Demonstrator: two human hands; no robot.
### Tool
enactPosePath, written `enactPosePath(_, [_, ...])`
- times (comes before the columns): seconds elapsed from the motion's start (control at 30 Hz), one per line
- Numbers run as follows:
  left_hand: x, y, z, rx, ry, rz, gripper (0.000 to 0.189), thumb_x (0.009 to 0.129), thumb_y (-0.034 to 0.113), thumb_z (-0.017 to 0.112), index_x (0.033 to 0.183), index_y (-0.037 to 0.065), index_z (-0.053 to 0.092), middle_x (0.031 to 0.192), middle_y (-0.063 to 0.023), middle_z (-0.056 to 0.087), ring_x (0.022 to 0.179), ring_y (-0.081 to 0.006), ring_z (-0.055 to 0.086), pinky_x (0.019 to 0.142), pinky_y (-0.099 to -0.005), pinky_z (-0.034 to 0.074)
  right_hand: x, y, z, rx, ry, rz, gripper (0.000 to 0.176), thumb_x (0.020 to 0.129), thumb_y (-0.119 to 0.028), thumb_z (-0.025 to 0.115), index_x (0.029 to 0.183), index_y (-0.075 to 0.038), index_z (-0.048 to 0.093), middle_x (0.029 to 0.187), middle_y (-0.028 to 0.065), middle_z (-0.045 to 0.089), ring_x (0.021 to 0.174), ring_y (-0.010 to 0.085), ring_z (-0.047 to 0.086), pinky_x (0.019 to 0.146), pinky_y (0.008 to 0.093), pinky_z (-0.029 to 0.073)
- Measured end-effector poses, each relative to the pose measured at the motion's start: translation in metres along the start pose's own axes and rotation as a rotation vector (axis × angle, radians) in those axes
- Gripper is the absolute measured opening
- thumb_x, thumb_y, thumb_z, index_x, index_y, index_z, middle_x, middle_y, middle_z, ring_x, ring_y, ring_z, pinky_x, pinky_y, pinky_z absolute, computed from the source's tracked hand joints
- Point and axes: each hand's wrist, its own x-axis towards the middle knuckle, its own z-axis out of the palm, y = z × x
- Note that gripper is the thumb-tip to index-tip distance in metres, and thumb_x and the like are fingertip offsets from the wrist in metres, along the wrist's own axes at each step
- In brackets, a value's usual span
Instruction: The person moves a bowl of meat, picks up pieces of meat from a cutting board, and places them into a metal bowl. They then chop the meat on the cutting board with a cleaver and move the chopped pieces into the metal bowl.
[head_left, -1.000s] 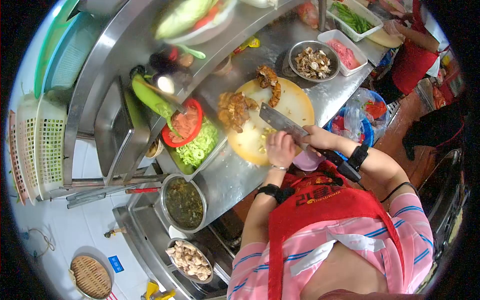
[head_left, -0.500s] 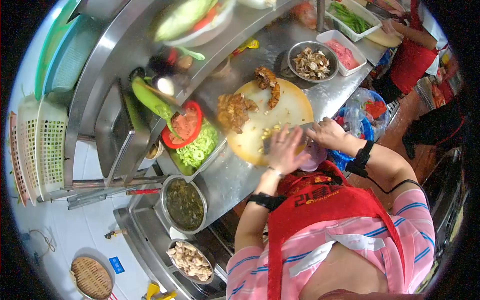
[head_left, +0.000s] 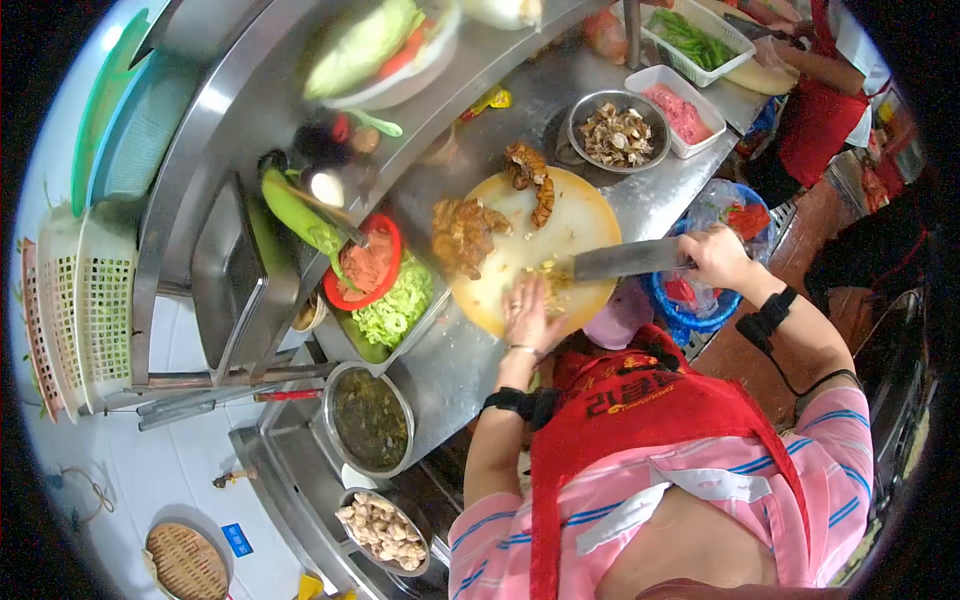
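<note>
My right hand (head_left: 716, 257) grips the handle of a cleaver (head_left: 628, 260), whose broad blade reaches left over the round yellowish chopping board (head_left: 585, 220). Flat on the near edge of the board lies my left hand (head_left: 532, 316), fingers stretched out beside small chopped yellow pieces (head_left: 556, 276). A lumpy brown chunk (head_left: 466, 237) rests at the board's left side. Toward the far edge there are brown ridged pieces (head_left: 542, 205), set in a curved row.
Beyond the board stand a metal bowl of sliced mushrooms (head_left: 618, 135) and a white tub of pink meat (head_left: 685, 112). Left are a red-rimmed bowl (head_left: 372, 262) and shredded greens (head_left: 395, 312). A blue bin (head_left: 690, 315) sits below right. Another person's red apron (head_left: 825, 130) shows upper right.
My right hand has drawn right with the cleaver, so its blade now shows fully. My left hand has come down and left onto the board's near edge.
</note>
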Motion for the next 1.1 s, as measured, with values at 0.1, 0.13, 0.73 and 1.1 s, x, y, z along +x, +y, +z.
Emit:
enactPosePath(0.1, [0.003,-0.012,0.015,-0.029,0.164,-0.061,0.064,0.07,0.036,0.064,0.123,0.006,0.043,0.126,-0.0145,0.041,0.117,-0.0326,0.038,0.098,-0.0433,0.03,-0.013,0.014,0.017,0.071,-0.002,0.231,0.036,0.062,-0.026,0.067,0.091,-0.011,0.05,0.073,0.01,0.06,0.07,0.0294,0.059,0.063,0.0382,0.046])
enactPosePath(0.13, [0.004,-0.012,0.018,-0.029,0.163,-0.06,0.064,0.07,0.036,0.064,0.123,0.006,0.043,0.126,-0.0145,0.041,0.117,-0.0326,0.038,0.098,-0.0433,0.03,-0.016,0.014,0.02,0.132,-0.037,0.398,0.036,0.064,-0.026,0.066,0.093,-0.012,0.05,0.076,0.0115,0.062,0.072,0.0307,0.06,0.064,0.0395,0.047])
enactPosePath(0.73, [0.039,0.036,0.042,0.201,0.321,-0.186,0.045,0.072,0.039,0.063,0.112,0.02,0.054,0.118,-0.0098,0.043,0.104,-0.0311,0.045,0.085,-0.0419,0.04,0.035,0.016,0.111,0.238,0.082,0.625,0.04,0.067,-0.019,0.065,0.103,-0.011,0.05,0.093,0.0155,0.055,0.084,0.0336,0.057,0.072,0.0415,0.046])
enactPosePath(1.1, [0.047,0.016,0.058,0.275,0.238,-0.035,0.036,0.074,0.043,0.06,0.101,0.019,0.056,0.1,-0.0089,0.051,0.081,-0.0283,0.055,0.067,-0.0378,0.049,0.1,0.019,0.149,0.337,-0.01,0.564,0.031,0.072,-0.018,0.059,0.102,-0.011,0.051,0.095,0.0157,0.053,0.085,0.0331,0.056,0.075,0.041,0.045])
